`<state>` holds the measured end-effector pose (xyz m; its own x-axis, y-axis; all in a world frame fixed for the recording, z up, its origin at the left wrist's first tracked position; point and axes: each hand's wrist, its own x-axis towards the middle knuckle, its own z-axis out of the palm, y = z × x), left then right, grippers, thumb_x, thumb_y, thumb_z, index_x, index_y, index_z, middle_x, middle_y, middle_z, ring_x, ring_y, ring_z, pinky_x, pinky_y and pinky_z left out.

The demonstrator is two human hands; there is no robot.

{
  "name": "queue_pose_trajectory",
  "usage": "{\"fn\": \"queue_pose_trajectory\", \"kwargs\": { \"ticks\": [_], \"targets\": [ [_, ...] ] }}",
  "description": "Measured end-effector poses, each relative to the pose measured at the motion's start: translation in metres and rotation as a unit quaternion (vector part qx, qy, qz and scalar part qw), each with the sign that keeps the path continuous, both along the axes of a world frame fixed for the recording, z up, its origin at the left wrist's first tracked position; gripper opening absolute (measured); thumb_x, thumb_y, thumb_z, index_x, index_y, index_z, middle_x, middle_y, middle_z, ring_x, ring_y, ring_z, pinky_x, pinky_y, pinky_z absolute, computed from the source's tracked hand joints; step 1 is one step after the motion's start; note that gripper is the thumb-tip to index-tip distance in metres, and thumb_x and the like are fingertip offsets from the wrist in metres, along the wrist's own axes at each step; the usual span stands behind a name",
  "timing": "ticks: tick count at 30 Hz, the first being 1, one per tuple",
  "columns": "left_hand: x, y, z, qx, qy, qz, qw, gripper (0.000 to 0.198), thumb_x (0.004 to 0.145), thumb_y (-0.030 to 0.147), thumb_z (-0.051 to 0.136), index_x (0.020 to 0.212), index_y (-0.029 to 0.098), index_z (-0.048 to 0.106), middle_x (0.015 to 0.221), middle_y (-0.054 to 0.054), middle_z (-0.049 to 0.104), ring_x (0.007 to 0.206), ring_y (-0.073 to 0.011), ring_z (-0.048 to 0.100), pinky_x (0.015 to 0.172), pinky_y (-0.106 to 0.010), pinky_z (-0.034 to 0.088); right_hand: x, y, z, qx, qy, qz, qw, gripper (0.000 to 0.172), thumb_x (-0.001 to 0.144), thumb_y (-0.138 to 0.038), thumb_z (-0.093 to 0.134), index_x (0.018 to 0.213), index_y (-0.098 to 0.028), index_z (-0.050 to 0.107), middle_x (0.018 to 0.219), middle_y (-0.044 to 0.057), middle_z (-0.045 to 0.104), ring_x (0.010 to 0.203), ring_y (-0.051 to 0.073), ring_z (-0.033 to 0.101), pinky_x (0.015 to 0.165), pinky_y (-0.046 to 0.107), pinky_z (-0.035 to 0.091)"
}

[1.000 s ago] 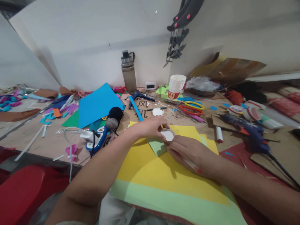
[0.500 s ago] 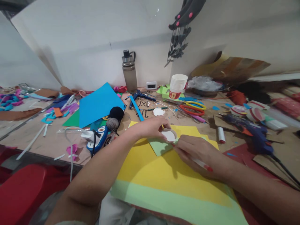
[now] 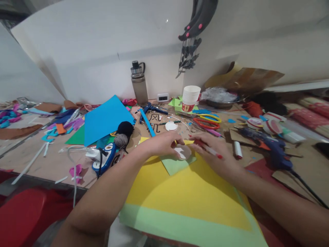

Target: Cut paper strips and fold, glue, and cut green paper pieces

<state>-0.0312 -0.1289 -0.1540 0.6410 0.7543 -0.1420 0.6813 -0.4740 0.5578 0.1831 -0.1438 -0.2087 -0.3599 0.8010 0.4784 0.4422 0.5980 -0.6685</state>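
Observation:
My left hand presses its fingertips on a small white round disc that lies on a light green paper piece. The green piece rests on a large yellow sheet, which lies over a bigger light green sheet. My right hand is closed round a red-tipped white pen, its tip pointing at the disc's far right edge. The two hands nearly touch across the disc.
Behind the hands lie red and yellow scissors, a stack of paper cups, a water bottle, a blue sheet, yarn balls and another white disc. A blue glue gun and a white marker lie to the right.
My right hand has moved with the pen from the near side of the disc round to its far right side. My left hand stays on the disc.

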Motion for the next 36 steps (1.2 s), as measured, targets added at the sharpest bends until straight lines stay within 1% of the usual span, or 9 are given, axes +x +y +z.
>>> {"fn": "queue_pose_trajectory", "kwargs": {
  "ticks": [4, 10, 13, 18, 20, 23, 25, 29, 36],
  "targets": [
    [-0.001, 0.000, 0.000, 0.011, -0.002, -0.002, 1.000, 0.036, 0.069, 0.030, 0.074, 0.101, 0.018, 0.064, 0.097, -0.005, 0.062, 0.086, -0.0174, 0.057, 0.071, -0.027, 0.043, -0.007, 0.006, -0.005, -0.025, -0.019, 0.003, 0.999, 0.023, 0.084, -0.033, 0.059, 0.104, -0.022, 0.061, 0.100, 0.007, 0.065, 0.092, 0.023, 0.060, 0.080, 0.037, 0.046],
    [-0.004, 0.005, -0.007, 0.034, -0.002, -0.023, 0.999, 0.035, 0.071, 0.033, 0.074, 0.100, 0.018, 0.063, 0.094, -0.005, 0.061, 0.087, -0.0181, 0.056, 0.072, -0.028, 0.043, -0.017, 0.008, 0.007, -0.096, -0.092, -0.015, 0.991, 0.023, 0.073, -0.023, 0.062, 0.095, -0.019, 0.057, 0.089, 0.004, 0.059, 0.083, 0.021, 0.055, 0.071, 0.032, 0.042],
    [-0.006, 0.006, -0.008, 0.030, -0.001, -0.029, 0.999, 0.039, 0.071, 0.031, 0.074, 0.106, 0.019, 0.062, 0.098, -0.005, 0.061, 0.088, -0.0182, 0.056, 0.073, -0.028, 0.044, -0.020, 0.009, 0.010, -0.129, -0.117, -0.035, 0.984, 0.024, 0.071, -0.022, 0.062, 0.094, -0.019, 0.056, 0.092, 0.004, 0.059, 0.086, 0.021, 0.054, 0.072, 0.031, 0.041],
    [-0.003, -0.011, 0.013, 0.105, 0.023, -0.004, 0.994, 0.059, 0.068, 0.039, 0.077, 0.120, 0.019, 0.058, 0.113, -0.009, 0.058, 0.103, -0.0234, 0.055, 0.083, -0.033, 0.045, -0.022, 0.008, 0.010, -0.131, -0.130, -0.033, 0.982, 0.025, 0.073, -0.021, 0.062, 0.096, -0.018, 0.056, 0.099, 0.007, 0.059, 0.090, 0.021, 0.053, 0.075, 0.032, 0.040],
    [0.003, -0.023, 0.023, 0.149, 0.035, 0.005, 0.988, 0.039, 0.076, 0.039, 0.070, 0.109, 0.018, 0.064, 0.108, -0.009, 0.061, 0.107, -0.0253, 0.053, 0.088, -0.036, 0.044, -0.021, 0.007, 0.010, -0.121, -0.126, -0.025, 0.984, 0.023, 0.077, -0.024, 0.060, 0.098, -0.018, 0.056, 0.100, 0.008, 0.059, 0.087, 0.021, 0.053, 0.074, 0.033, 0.041],
    [0.015, -0.037, 0.028, 0.155, 0.075, -0.037, 0.984, 0.016, 0.085, 0.026, 0.058, 0.090, 0.017, 0.070, 0.093, -0.009, 0.067, 0.095, -0.0236, 0.059, 0.084, -0.035, 0.045, -0.020, 0.006, 0.011, -0.113, -0.120, -0.004, 0.986, 0.024, 0.078, -0.025, 0.060, 0.100, -0.016, 0.055, 0.100, 0.009, 0.059, 0.087, 0.022, 0.053, 0.075, 0.034, 0.041],
    [0.023, -0.042, 0.022, 0.153, 0.101, -0.073, 0.980, 0.018, 0.086, 0.020, 0.054, 0.080, 0.015, 0.070, 0.083, -0.010, 0.068, 0.084, -0.0224, 0.062, 0.080, -0.035, 0.046, -0.019, 0.006, 0.011, -0.110, -0.120, 0.003, 0.987, 0.025, 0.075, -0.020, 0.061, 0.099, -0.016, 0.055, 0.099, 0.009, 0.059, 0.089, 0.022, 0.054, 0.078, 0.035, 0.041],
    [0.028, -0.044, 0.011, 0.197, 0.119, -0.062, 0.971, 0.019, 0.086, 0.019, 0.051, 0.083, 0.014, 0.070, 0.084, -0.012, 0.070, 0.083, -0.0239, 0.063, 0.078, -0.036, 0.046, -0.019, 0.008, 0.011, -0.094, -0.120, 0.006, 0.988, 0.026, 0.072, -0.013, 0.059, 0.097, -0.016, 0.056, 0.098, 0.009, 0.059, 0.090, 0.023, 0.054, 0.079, 0.036, 0.042],
    [0.029, -0.047, 0.017, 0.178, 0.151, -0.061, 0.970, 0.017, 0.086, 0.023, 0.056, 0.092, 0.013, 0.068, 0.092, -0.013, 0.071, 0.093, -0.0262, 0.065, 0.085, -0.038, 0.045, -0.020, 0.004, 0.012, -0.097, -0.122, 0.001, 0.988, 0.027, 0.073, -0.016, 0.060, 0.099, -0.014, 0.056, 0.098, 0.010, 0.059, 0.088, 0.023, 0.054, 0.078, 0.036, 0.043]
  ]
}}
